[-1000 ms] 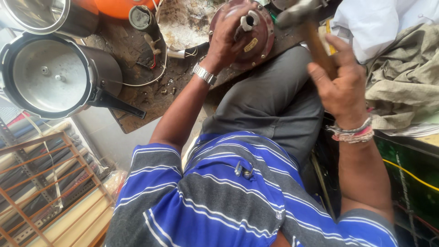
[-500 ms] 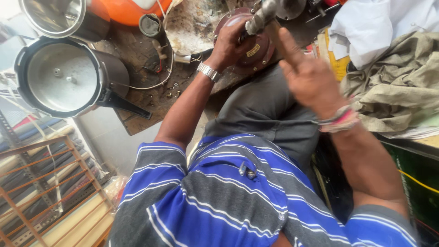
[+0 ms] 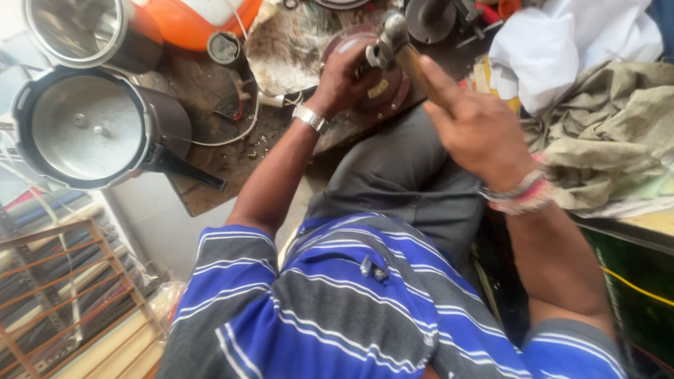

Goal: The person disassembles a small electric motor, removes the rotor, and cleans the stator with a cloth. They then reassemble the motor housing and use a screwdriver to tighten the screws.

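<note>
My left hand (image 3: 344,76), with a metal watch on the wrist, grips the top of a round reddish-brown motor-like part (image 3: 394,92) that rests on the workbench edge (image 3: 210,105). My right hand (image 3: 477,130), with bracelets on the wrist, is closed around the wooden handle of a hammer (image 3: 420,69). The steel head of the hammer sits just above the part, close to my left fingers. My grey trouser leg lies below both hands.
A pressure cooker with a black handle (image 3: 88,130) stands at the left of the bench, with a steel vessel (image 3: 77,28) and an orange container (image 3: 203,21) behind it. Crumpled cloths (image 3: 604,133) lie at the right. A wooden rack (image 3: 63,295) is at lower left.
My right hand has swung the hammer from the right down and left onto the round part. My left hand has stayed on the part.
</note>
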